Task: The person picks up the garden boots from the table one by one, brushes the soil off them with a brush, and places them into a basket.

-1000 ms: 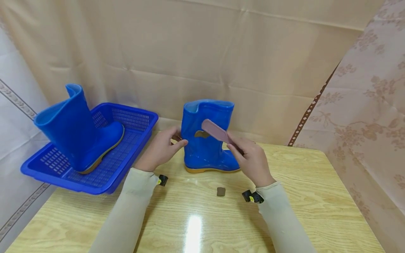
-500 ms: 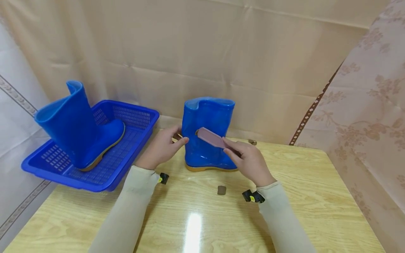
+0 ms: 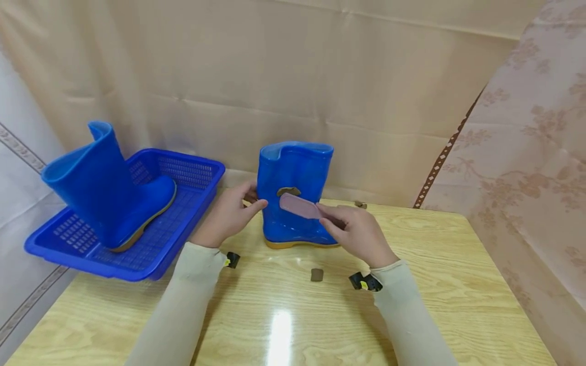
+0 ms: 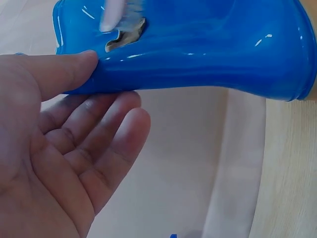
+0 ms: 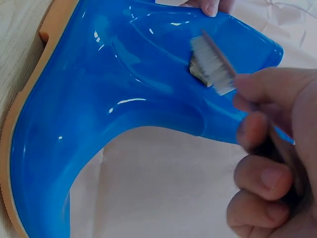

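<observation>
A blue rain boot stands upright on the table, toe to the right. On its shaft is a brown patch, which looks like mud. My left hand steadies the shaft's left edge, thumb on the near face and fingers behind; the left wrist view shows the thumb against the boot. My right hand grips the handle of a mauve brush. In the right wrist view its white bristles lie against the boot over part of the patch. The boot's toe is largely hidden behind my right hand.
A blue plastic basket at the left holds another blue rain boot. One small brown piece lies on the wood-grain table in front of the boot, and brown bits lie near the back. A beige curtain hangs behind.
The brush has moved down the boot's shaft, covering most of the brown patch midway, and now sits lower with the patch in sight above it. My left hand has stayed at the edge.
</observation>
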`<state>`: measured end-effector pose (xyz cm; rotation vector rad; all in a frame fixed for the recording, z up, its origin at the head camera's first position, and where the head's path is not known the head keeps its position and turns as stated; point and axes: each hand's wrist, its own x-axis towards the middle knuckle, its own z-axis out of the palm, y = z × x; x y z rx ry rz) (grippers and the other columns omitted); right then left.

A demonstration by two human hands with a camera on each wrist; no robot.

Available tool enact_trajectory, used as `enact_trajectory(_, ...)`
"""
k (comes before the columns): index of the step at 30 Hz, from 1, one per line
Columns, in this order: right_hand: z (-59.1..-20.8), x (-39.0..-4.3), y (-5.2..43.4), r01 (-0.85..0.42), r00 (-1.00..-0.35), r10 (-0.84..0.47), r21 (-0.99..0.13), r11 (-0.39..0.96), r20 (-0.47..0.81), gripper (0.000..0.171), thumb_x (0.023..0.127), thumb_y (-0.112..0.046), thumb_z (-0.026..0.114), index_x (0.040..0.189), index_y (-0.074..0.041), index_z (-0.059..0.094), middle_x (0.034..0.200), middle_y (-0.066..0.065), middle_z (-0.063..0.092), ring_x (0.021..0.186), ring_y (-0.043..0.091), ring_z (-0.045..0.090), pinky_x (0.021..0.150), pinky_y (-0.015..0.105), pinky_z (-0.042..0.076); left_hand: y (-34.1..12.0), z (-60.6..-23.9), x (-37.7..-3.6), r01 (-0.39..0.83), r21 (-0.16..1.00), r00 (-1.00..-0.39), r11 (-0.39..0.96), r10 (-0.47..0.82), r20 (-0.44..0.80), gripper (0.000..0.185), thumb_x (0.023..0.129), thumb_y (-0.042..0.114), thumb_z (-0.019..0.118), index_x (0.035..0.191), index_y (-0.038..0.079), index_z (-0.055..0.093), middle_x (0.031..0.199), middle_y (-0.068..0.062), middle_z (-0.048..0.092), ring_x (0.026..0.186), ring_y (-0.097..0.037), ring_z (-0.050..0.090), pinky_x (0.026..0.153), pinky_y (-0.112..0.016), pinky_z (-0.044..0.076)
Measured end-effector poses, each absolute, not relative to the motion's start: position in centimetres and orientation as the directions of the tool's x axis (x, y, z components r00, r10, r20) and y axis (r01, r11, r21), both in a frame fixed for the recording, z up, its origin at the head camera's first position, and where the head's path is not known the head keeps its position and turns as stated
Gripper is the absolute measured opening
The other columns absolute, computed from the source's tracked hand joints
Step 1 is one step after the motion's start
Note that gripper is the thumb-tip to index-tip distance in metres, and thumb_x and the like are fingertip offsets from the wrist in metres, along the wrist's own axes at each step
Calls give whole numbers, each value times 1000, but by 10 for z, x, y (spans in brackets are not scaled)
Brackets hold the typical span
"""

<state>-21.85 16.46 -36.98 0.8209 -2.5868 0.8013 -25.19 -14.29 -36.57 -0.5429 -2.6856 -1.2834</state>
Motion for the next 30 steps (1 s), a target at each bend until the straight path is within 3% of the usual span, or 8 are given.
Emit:
enact_trajectory(7,-368,-217,163,-627,-740,-308,-446,639,598,32,93,-15,75,124,-14,77,98,2,78,63,10,55,52,23,45,-147,-367,-251,368,760,-928,536,262,265,34,102,21,68,131,6,59,113,-9,70,103,-25,68,91,-47,56)
enact_trajectory(13,-368,-216,162,-565,-788,-213,-541,623,578,25,92,-21,78,115,-12,80,77,-2,69,55,13,47,45,26,35,-150,-368,-251,380,739,-922,556,286,260,23,103,25,66,121,11,64,110,-4,71,102,-22,67,88,-45,56)
enact_trajectory(21,-373,-217,160,-574,-759,-240,-446,687,606,10,94,-20,77,95,-11,78,66,-5,53,56,12,45,48,27,33,-150,-365,-248,399,728,-913,558,316,258,21,103,25,66,119,11,65,110,-4,72,103,-23,67,88,-46,57)
enact_trajectory(23,-373,-216,160,-579,-759,-249,-447,682,602,10,95,-18,77,99,-10,77,66,-5,53,56,12,45,47,26,34,-149,-364,-248,397,723,-914,565,318,253,20,103,25,66,119,11,65,110,-3,72,103,-22,68,88,-46,57)
enact_trajectory(27,-372,-216,159,-592,-756,-270,-447,671,596,29,96,-14,74,125,-10,70,70,-3,57,53,11,46,45,25,36,-149,-362,-246,391,716,-917,578,315,246,19,104,25,66,118,13,65,110,-2,73,104,-22,68,88,-46,57)
enact_trajectory(30,-372,-218,157,-606,-747,-293,-428,671,597,38,96,-11,72,133,-13,64,73,-2,59,52,9,46,45,25,36,-148,-360,-246,392,706,-917,590,313,247,19,104,25,66,118,13,65,110,-2,73,104,-22,68,88,-46,57)
